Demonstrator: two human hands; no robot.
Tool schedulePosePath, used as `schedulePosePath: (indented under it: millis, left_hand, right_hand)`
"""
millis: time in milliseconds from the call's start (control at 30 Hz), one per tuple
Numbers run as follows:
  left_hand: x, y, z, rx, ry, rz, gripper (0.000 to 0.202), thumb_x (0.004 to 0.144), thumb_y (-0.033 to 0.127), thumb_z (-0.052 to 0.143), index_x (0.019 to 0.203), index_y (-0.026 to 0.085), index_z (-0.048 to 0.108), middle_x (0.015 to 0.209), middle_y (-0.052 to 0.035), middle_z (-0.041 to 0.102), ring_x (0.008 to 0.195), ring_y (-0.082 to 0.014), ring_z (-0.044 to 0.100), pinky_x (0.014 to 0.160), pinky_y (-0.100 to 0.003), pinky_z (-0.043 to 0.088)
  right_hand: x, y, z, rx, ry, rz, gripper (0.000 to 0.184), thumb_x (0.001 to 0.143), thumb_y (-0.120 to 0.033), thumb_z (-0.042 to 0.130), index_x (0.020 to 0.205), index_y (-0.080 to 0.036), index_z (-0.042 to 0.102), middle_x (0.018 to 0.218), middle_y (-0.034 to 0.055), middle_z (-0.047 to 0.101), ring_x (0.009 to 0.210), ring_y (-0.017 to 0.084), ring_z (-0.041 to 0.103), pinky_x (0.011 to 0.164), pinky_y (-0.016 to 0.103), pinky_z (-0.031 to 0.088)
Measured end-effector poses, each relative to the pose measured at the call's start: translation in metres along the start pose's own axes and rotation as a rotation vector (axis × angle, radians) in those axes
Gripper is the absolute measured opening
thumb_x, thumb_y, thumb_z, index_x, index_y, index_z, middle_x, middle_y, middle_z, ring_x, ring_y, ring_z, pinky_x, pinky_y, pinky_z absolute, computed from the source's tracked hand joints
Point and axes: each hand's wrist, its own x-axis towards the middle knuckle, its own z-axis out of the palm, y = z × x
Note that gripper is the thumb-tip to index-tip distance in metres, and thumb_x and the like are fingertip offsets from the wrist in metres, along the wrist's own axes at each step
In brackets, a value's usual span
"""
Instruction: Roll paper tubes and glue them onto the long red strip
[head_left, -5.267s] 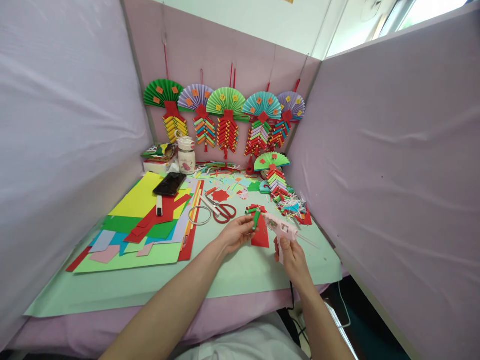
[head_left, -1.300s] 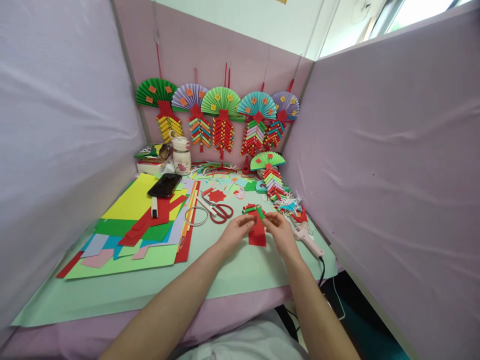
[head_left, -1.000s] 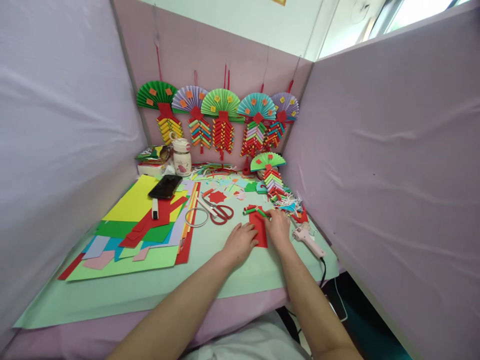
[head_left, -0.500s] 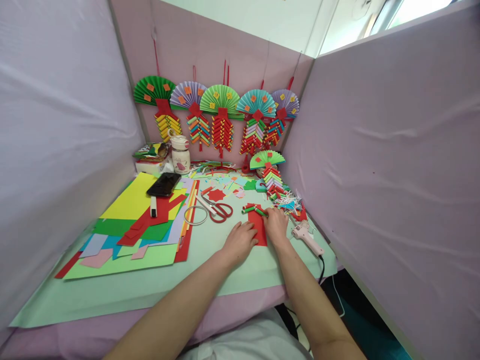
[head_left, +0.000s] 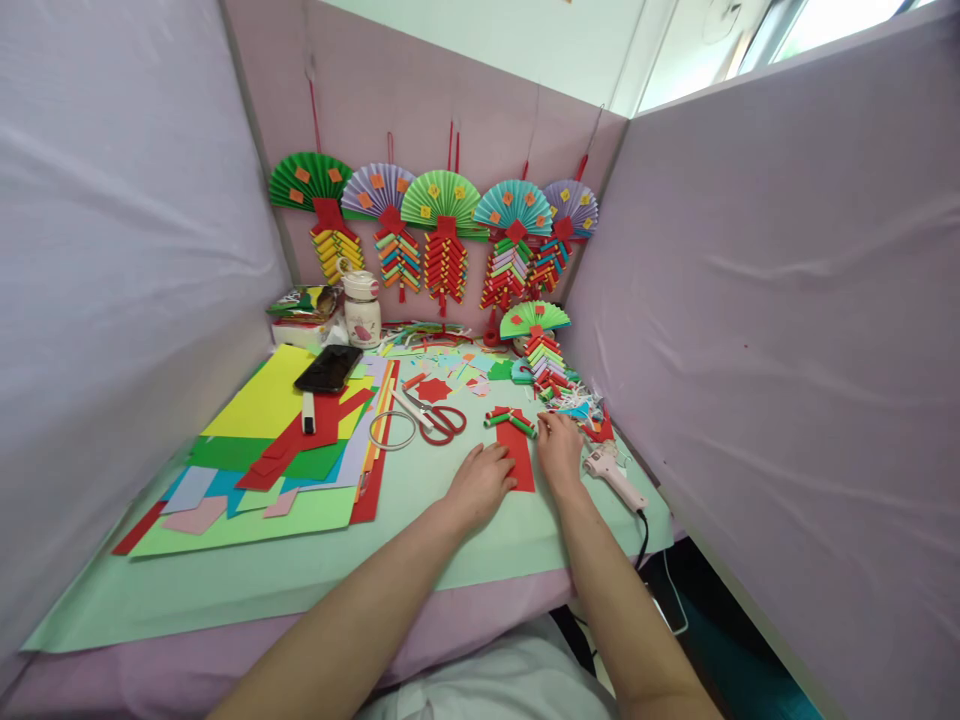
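Observation:
My left hand [head_left: 480, 483] lies with fingers stretched out, its tips resting on the left edge of a red paper strip [head_left: 519, 462]. Small red and green paper rolls [head_left: 511, 422] sit at the top of this strip in a slanted, V-like layout. Just right of the rolls is my right hand [head_left: 560, 450], its fingers loosely bent and apart from them; I see nothing held in it. A pale pink hot glue gun [head_left: 615, 478] lies to the right of that hand, its cord running off the table edge.
Red-handled scissors [head_left: 444, 425] and a tape-like ring [head_left: 391, 430] lie left of my hands. Coloured paper sheets [head_left: 262, 400] bear a phone [head_left: 328, 369]. Behind stand a bottle [head_left: 363, 315] and a finished fan ornament [head_left: 536, 320]; several fan ornaments [head_left: 442, 200] hang on the back wall.
My right hand has drawn back slightly to the right, letting go of the green roll on the red strip. My left hand stays in place.

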Motion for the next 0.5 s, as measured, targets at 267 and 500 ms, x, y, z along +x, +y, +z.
schedulePosePath:
  millis: [267,500]
  left_hand:
    - [0.000,-0.001,0.001,0.010,0.000,-0.002,0.023,0.089,0.028,0.047,0.104,0.019,0.063,0.121,-0.0099,0.057,0.119,-0.0227,0.047,0.106,-0.042,0.027]
    - [0.001,0.001,-0.001,-0.005,-0.021,-0.020,0.025,0.089,0.027,0.046,0.106,0.018,0.063,0.125,-0.0115,0.056,0.121,-0.0237,0.046,0.107,-0.043,0.025]
  right_hand:
    - [0.002,0.007,0.006,0.130,-0.091,-0.110,0.026,0.087,-0.019,0.048,0.095,-0.019,0.072,0.092,0.0072,0.065,0.088,0.019,0.054,0.081,0.030,0.037]
    - [0.005,0.003,0.015,0.086,-0.145,-0.162,0.028,0.087,-0.017,0.046,0.093,-0.021,0.074,0.089,0.0055,0.065,0.086,0.017,0.054,0.079,0.027,0.040]
